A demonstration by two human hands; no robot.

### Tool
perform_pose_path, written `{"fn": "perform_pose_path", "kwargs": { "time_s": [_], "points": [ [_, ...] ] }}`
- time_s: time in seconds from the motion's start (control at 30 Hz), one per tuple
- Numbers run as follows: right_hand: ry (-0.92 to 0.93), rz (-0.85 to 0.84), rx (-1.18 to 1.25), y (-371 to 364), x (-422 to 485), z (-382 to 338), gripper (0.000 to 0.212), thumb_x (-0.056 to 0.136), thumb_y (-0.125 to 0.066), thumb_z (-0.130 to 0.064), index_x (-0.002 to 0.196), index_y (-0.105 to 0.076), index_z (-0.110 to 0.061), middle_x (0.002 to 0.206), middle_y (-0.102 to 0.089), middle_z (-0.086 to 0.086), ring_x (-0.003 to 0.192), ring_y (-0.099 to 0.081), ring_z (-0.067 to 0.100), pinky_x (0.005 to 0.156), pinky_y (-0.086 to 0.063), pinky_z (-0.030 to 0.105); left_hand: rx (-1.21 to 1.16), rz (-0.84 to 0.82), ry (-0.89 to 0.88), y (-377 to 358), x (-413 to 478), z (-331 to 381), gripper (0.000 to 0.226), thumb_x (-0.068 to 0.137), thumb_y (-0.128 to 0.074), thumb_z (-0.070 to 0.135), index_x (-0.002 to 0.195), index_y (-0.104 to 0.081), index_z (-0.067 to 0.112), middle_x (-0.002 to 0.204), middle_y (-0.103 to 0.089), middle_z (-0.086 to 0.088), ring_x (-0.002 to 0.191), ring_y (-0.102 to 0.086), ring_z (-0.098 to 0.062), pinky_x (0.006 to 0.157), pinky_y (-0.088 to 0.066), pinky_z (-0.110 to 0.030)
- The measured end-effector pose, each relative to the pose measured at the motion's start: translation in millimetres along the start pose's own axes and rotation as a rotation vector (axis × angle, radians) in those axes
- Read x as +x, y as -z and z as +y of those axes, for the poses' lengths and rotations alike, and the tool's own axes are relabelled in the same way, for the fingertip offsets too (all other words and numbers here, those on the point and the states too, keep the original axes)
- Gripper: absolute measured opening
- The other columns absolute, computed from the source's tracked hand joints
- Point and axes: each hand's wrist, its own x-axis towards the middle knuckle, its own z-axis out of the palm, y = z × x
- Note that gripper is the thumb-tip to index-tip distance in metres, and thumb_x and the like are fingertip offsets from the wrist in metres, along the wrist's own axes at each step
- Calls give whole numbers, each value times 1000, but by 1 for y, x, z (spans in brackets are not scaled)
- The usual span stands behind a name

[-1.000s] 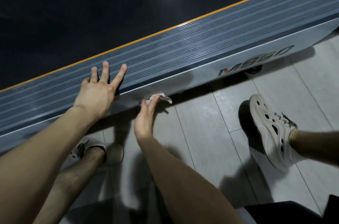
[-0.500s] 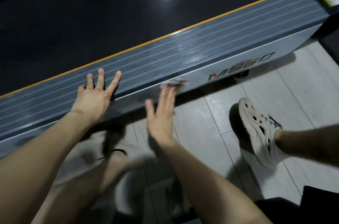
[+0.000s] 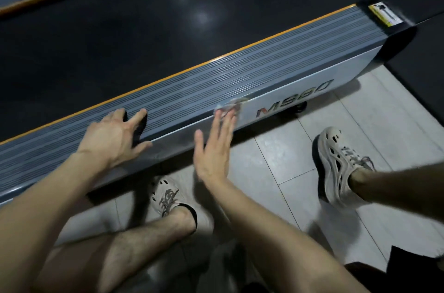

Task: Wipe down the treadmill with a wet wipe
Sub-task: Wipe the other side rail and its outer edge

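Your wet wipe (image 3: pixel 231 106) is a small, pale, crumpled wad, blurred, pressed against the treadmill's light side panel (image 3: pixel 300 91) just left of the model lettering (image 3: pixel 294 98). It stretches a little along the panel's top edge, following the deck's lower-left to upper-right line. Your right hand (image 3: pixel 213 148) pins it with straight fingertips held close together, thumb out. Your left hand (image 3: pixel 115 136) rests on the ribbed side rail (image 3: pixel 264 64), fingers spread, thumb on its edge. Beyond the rail lies the black belt (image 3: pixel 144 40). Your shoes (image 3: pixel 341 163) stand on the grey tiled floor (image 3: pixel 276 160).
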Motion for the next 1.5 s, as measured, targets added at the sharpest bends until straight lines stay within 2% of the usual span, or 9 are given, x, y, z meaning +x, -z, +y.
{"fn": "perform_pose_path", "kwargs": {
  "time_s": [0.1, 0.23, 0.37, 0.63, 0.9, 1.0, 1.13, 1.4, 1.5],
  "points": [
    [81, -121, -113, -9, -13, 26, 68, 113, -22, -57, 169, 12, -37, 176, 25, -3, 162, 24, 15, 133, -2, 55, 29, 139, -109, 23, 21, 23, 73, 83, -49, 87, 134, -47, 34, 129, -54, -9, 120, -59, -36, 93, -54, -53],
    [-134, 226, 67, 50, 73, 79, 69, 111, -15, -63, 170, 8, -35, 178, 13, -2, 164, 13, 12, 133, -8, 55, -21, 210, -312, 55, 65, 81, 93, 84, -63, 76, 159, -31, 32, 158, -39, -14, 153, -35, -38, 116, -42, -57],
    [-242, 396, 135, 95, 129, 114, 70, 111, -22, -61, 171, 1, -33, 180, 6, -1, 165, 4, 13, 133, -10, 53, -71, 291, -441, 91, 108, 149, 81, 96, -37, 71, 166, -25, 34, 172, -28, -12, 163, -17, -29, 127, -26, -52],
    [-6, 58, -13, 34, 46, 105, 64, 115, -25, -48, 169, 4, -32, 178, 11, 1, 164, 14, 16, 133, -5, 57, -110, 448, -653, 124, 186, 250, 57, 113, -24, 47, 168, -27, 33, 175, -26, -8, 162, -22, -24, 129, -20, -51],
    [-307, 568, 337, 176, 203, 157, 70, 110, -17, -63, 171, -8, -32, 179, 0, -3, 165, -2, 16, 133, -15, 54, -191, 520, -677, 116, 198, 251, 56, 111, -35, 40, 166, -35, 30, 174, -27, -5, 162, -24, -24, 128, -21, -53],
    [-151, 531, 312, 120, 148, 114, 67, 114, -33, -46, 170, -18, -12, 179, -8, 10, 166, -4, 27, 130, -18, 58, -170, 507, -683, 117, 197, 253, 57, 111, -35, 40, 167, -33, 30, 175, -25, -5, 162, -24, -25, 127, -23, -54],
    [-84, 308, 224, 66, 86, 95, 64, 114, -27, -49, 171, -16, -21, 180, -2, 2, 166, -2, 23, 129, -16, 63, -143, 502, -685, 112, 200, 252, 58, 111, -32, 40, 168, -29, 29, 176, -23, -6, 163, -22, -25, 127, -25, -55],
    [-354, 512, 201, 227, 228, 198, 75, 103, -8, -77, 169, -1, -43, 179, 3, -11, 165, -2, 14, 131, -13, 61, -109, 492, -671, 116, 199, 253, 59, 111, -30, 41, 168, -31, 28, 175, -25, -8, 162, -23, -26, 127, -23, -55],
    [-274, 493, 287, 199, 202, 162, 72, 108, -21, -70, 170, 1, -40, 179, 9, -9, 165, 4, 18, 131, -16, 60, -90, 487, -663, 121, 196, 254, 59, 109, -34, 42, 165, -39, 26, 171, -32, -10, 158, -31, -31, 125, -27, -54]
  ]
}}
